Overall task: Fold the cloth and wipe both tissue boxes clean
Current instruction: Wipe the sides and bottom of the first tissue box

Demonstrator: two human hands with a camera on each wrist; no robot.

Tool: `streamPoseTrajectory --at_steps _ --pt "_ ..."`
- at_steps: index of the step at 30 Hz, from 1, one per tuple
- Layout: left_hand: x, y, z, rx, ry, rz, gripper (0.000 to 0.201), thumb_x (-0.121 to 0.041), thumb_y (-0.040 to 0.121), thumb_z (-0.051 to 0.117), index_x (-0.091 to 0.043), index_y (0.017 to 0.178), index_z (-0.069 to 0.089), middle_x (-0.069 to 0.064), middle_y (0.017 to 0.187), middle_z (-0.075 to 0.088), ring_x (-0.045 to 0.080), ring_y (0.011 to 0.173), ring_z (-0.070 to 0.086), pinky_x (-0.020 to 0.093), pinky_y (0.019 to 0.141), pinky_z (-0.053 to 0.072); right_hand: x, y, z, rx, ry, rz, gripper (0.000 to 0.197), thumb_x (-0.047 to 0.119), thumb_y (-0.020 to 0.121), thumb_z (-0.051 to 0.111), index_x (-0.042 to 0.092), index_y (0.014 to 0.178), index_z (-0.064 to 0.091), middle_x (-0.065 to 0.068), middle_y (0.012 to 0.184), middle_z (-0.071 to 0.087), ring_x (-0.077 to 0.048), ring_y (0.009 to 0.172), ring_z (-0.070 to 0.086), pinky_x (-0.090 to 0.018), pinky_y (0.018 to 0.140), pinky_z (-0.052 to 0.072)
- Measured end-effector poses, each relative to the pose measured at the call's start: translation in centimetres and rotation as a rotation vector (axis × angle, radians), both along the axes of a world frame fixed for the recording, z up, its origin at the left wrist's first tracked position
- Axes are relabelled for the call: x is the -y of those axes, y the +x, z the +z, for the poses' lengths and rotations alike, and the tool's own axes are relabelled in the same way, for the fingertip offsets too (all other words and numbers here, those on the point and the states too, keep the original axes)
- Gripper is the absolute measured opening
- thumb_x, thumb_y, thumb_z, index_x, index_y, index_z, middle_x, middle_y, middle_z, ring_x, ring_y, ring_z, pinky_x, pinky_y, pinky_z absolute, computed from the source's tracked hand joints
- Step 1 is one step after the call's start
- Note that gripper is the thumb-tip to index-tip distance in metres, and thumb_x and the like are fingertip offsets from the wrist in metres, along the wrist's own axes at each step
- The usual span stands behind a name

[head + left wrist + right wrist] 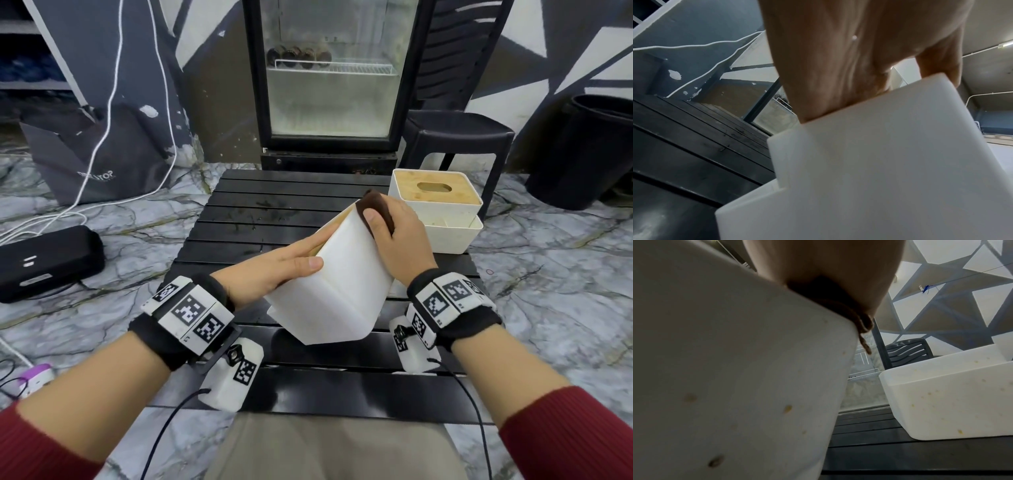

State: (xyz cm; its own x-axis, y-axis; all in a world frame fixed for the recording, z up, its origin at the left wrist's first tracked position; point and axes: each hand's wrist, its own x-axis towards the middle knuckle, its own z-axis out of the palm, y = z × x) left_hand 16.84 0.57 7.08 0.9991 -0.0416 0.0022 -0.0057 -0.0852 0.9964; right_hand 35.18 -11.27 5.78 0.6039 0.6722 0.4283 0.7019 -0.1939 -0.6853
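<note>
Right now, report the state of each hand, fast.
Left hand: grips the tilted tissue box between thumb and fingers.
Right hand: holds the brown cloth against that box.

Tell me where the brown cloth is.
Head view: the brown cloth sits under the right hand on the tilted tissue box, left of the second tissue box.

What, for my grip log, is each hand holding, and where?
The left hand grips the tilted tissue box across its left corner; right hand presses the brown cloth onto its top edge.
</note>
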Motion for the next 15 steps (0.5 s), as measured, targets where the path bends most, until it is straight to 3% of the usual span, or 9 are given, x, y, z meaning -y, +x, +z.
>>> streamPoseTrajectory --at_steps 4,9,15 --pt "-0.1 0.1 -0.3 0.009 0.022 0.004 0.059 -0.039 0.091 0.045 -0.043 0.146 0.024 -0.022 0.152 0.027 0.004 0.138 0.032 0.027 0.106 0.031 0.7 0.4 -0.3 -0.04 0.007 -0.001 0.03 0.028 0.095 0.043 0.015 0.119 0.054 -0.006 0.111 0.06 -0.021 0.101 0.051 -0.032 0.088 0.038" --pt "0.0 0.1 -0.6 0.011 0.001 0.017 0.06 -0.037 0.091 0.044 -0.04 0.147 0.023 -0.021 0.15 0.032 0.005 0.136 0.035 0.016 0.104 0.035 1.2 0.5 -0.8 -0.056 0.026 -0.005 0.025 0.027 0.094 0.045 0.017 0.114 0.057 0.005 0.098 0.057 -0.015 0.093 0.05 -0.029 0.082 0.036" --pt "0.2 -0.1 -0.3 0.018 -0.018 0.038 0.05 -0.038 0.094 0.043 -0.052 0.14 0.03 -0.027 0.147 0.034 -0.001 0.134 0.036 0.008 0.097 0.035 2.6 0.7 -1.7 -0.06 0.021 -0.013 0.026 0.027 0.094 0.046 0.015 0.114 0.057 0.005 0.098 0.057 -0.014 0.092 0.05 -0.026 0.082 0.035"
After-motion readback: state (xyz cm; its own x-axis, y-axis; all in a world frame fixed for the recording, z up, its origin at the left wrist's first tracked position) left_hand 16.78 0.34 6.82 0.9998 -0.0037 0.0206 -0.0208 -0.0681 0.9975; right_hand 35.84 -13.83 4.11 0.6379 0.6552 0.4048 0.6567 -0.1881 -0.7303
